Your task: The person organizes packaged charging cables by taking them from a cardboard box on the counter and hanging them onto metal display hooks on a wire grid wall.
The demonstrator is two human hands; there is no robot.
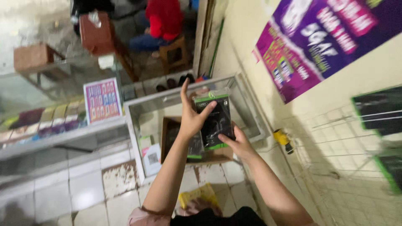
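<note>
Black-green accessory pack (214, 119) is gripped by both hands above glass display case (251, 109): left hand (191, 118) fingers spread across its front, right hand (238, 143) clamped at bottom edge. Tiled floor (88, 188) below the case, purple poster (310, 37) w/ wire rack (335, 142) beside it.

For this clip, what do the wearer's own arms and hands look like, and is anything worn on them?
Both forearms are bare down to the wrists. The left hand and right hand wear no gloves, and no rings, watch or bracelets are visible. A pale pink sleeve edge shows at the bottom of the frame on the left arm. No sleeve is visible on the right arm.
</note>
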